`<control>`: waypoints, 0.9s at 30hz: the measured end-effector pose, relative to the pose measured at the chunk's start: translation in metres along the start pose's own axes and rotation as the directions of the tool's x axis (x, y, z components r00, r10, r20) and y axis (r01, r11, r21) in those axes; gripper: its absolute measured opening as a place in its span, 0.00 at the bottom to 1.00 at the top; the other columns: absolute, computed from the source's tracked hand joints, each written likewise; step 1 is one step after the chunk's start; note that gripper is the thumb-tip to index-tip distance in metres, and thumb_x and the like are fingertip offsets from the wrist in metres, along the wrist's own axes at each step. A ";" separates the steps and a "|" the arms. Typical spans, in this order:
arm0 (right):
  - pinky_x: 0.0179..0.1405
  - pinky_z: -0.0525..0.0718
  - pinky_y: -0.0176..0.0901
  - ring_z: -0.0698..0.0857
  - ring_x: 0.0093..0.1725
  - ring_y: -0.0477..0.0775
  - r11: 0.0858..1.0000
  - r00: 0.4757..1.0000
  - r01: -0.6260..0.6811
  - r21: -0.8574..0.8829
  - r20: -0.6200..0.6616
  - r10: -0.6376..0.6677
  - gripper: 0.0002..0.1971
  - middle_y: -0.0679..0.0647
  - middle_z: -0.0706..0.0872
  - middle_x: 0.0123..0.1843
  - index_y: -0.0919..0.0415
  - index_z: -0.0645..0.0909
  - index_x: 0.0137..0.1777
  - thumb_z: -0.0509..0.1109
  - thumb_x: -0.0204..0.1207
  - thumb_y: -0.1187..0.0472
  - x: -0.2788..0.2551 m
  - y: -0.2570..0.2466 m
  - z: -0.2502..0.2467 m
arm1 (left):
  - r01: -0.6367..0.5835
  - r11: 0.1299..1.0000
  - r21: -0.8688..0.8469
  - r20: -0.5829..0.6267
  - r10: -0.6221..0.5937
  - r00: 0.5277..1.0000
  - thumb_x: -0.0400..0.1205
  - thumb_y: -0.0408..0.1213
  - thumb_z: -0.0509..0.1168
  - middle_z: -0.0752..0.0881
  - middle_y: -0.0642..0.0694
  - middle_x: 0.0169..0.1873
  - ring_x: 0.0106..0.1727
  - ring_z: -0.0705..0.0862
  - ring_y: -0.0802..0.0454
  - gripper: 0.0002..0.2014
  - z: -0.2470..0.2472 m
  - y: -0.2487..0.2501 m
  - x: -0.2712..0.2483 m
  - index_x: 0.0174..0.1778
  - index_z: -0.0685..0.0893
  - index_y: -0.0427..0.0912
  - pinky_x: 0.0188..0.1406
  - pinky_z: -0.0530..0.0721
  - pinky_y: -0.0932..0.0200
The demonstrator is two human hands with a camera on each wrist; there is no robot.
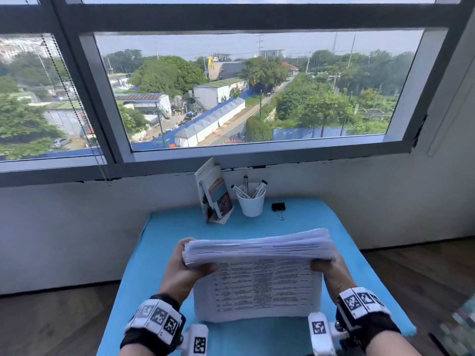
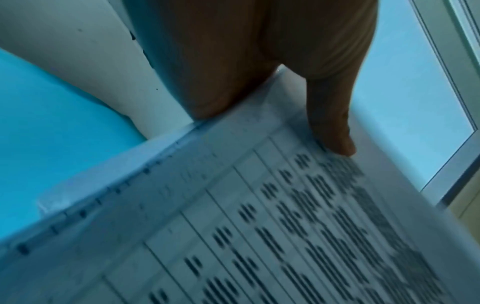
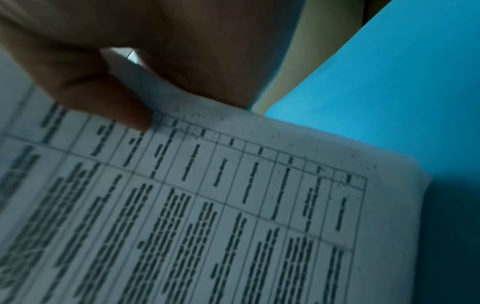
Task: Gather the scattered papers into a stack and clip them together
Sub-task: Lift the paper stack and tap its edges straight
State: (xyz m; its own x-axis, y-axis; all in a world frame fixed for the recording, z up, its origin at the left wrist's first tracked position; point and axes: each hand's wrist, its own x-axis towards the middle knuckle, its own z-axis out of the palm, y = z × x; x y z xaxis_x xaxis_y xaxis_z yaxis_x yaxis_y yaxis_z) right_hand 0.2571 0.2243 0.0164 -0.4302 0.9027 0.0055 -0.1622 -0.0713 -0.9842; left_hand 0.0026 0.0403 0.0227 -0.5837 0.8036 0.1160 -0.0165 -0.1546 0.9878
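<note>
A thick stack of printed papers (image 1: 257,286) stands on its long edge on the blue table (image 1: 159,235), the top edge tilted away from me. My left hand (image 1: 189,263) grips its upper left corner, thumb on the printed face. My right hand (image 1: 325,264) grips the upper right corner the same way. In the left wrist view the thumb (image 2: 330,125) presses the stack of papers (image 2: 259,226). In the right wrist view the thumb (image 3: 103,98) lies on the printed sheet (image 3: 233,205). A black binder clip (image 1: 279,208) lies on the table behind the stack, apart from both hands.
A white cup (image 1: 251,204) with markers and a small stand of booklets (image 1: 214,196) sit at the table's far edge by the wall under the window. Wooden floor lies on both sides of the table.
</note>
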 end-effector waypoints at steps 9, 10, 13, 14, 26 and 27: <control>0.40 0.77 0.47 0.80 0.43 0.55 1.000 1.000 0.017 -0.020 -0.004 -0.017 0.29 0.57 0.83 0.43 0.66 0.78 0.55 0.61 0.48 0.70 0.000 -0.012 0.002 | -0.062 0.998 -0.014 -0.043 0.062 0.997 0.44 0.49 0.85 0.83 0.42 0.48 0.45 0.84 0.51 0.49 -0.004 0.005 0.003 0.58 0.73 0.31 0.40 0.83 0.67; 0.41 0.76 0.46 0.80 0.44 0.53 0.999 0.999 0.036 -0.036 0.009 -0.036 0.31 0.56 0.83 0.44 0.65 0.76 0.57 0.61 0.48 0.70 -0.001 -0.014 0.000 | -0.068 0.998 -0.002 -0.047 0.068 0.997 0.43 0.51 0.84 0.80 0.44 0.48 0.46 0.82 0.53 0.50 -0.008 0.003 0.005 0.57 0.70 0.37 0.42 0.82 0.66; 0.40 0.75 0.43 0.78 0.46 0.53 0.995 0.999 0.036 -0.089 0.006 -0.035 0.29 0.54 0.83 0.43 0.65 0.79 0.55 0.61 0.49 0.69 -0.004 -0.008 0.004 | -0.019 1.000 -0.022 0.006 0.019 1.000 0.39 0.55 0.86 0.82 0.43 0.49 0.48 0.84 0.52 0.52 -0.002 0.001 -0.002 0.57 0.70 0.44 0.42 0.84 0.62; 0.40 0.76 0.43 0.79 0.46 0.54 0.995 0.999 0.035 -0.092 -0.007 -0.036 0.27 0.55 0.84 0.42 0.66 0.80 0.54 0.61 0.50 0.69 -0.005 -0.007 0.007 | -0.014 0.999 -0.031 0.027 0.015 1.000 0.40 0.52 0.86 0.84 0.42 0.48 0.47 0.85 0.52 0.51 0.003 0.000 -0.004 0.57 0.73 0.41 0.40 0.85 0.63; 0.45 0.80 0.52 0.82 0.46 0.60 0.999 0.999 0.005 -0.040 -0.042 -0.007 0.23 0.62 0.85 0.47 0.59 0.81 0.52 0.64 0.53 0.68 0.001 -0.019 0.011 | 0.037 0.994 -0.103 0.080 -0.029 0.996 0.44 0.50 0.87 0.87 0.34 0.54 0.52 0.88 0.45 0.51 0.018 0.000 0.003 0.61 0.75 0.37 0.47 0.88 0.57; 0.44 0.79 0.51 0.81 0.45 0.58 0.999 0.999 0.016 -0.030 -0.044 -0.017 0.23 0.61 0.84 0.46 0.59 0.80 0.53 0.63 0.54 0.68 0.001 -0.023 0.009 | 0.015 0.995 -0.096 0.065 -0.008 0.998 0.45 0.49 0.87 0.87 0.38 0.52 0.51 0.87 0.47 0.48 0.016 0.003 0.004 0.59 0.76 0.39 0.46 0.87 0.59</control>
State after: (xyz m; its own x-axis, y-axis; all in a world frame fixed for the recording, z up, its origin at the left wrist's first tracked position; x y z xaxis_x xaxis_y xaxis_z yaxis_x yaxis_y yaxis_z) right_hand 0.2524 0.2228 0.0409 -0.3881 0.9215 0.0146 -0.1424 -0.0443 -0.9888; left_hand 0.0131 0.0517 0.0279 -0.5297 0.8405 0.1141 -0.1028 -0.1972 0.9750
